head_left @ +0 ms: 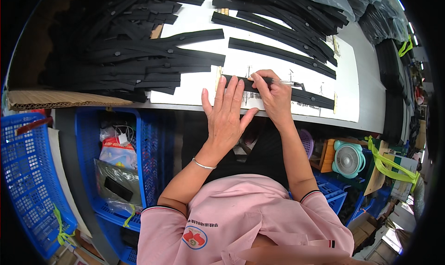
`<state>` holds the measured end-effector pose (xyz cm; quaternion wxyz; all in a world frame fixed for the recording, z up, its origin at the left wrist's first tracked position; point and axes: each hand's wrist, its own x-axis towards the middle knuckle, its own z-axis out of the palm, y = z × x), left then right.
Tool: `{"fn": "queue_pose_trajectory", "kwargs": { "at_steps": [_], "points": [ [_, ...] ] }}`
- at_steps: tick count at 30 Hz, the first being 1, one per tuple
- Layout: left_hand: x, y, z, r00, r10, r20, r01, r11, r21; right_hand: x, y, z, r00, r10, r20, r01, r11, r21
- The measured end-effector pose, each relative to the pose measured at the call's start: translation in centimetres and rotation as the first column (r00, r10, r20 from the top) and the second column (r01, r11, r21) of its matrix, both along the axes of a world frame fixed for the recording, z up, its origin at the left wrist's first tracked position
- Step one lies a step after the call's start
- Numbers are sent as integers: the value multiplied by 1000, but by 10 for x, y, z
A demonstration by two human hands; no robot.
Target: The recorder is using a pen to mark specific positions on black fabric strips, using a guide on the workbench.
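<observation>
A black fabric strip (310, 98) lies across a white board (347, 86) at the table's near edge. My left hand (226, 112) rests on the strip's left end, its fingers stretched out and slightly spread. Just to the right, my right hand (276, 96) grips a slim pen (291, 83), its point directed left at the strip beside my left fingertips. My fingers cover part of the strip. Beyond my hands, another black strip (282, 57) lies apart on the board, which bears dark handwritten marks and yellowish tape.
Heaped black strips (116, 56) cover the left of the table, and more strips (282, 10) lie at the far right. Plastic-wrapped bundles (380, 17) stand beyond. Under the table are a blue crate (143, 158) holding bags and a phone, and a turquoise fan (348, 159).
</observation>
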<state>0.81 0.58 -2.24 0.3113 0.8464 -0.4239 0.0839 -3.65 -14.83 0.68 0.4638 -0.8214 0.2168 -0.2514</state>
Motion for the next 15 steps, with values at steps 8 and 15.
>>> {"fn": "queue_pose_trajectory", "kwargs": {
  "at_steps": [8,15],
  "points": [
    [1,1,-1,1000,3,6,-3,1000,8,3,5,1,997,-45,66,45,999,4],
    [0,0,-1,1000,7,12,-8,1000,17,-5,-3,0,991,136,11,-136,991,17]
  ]
}}
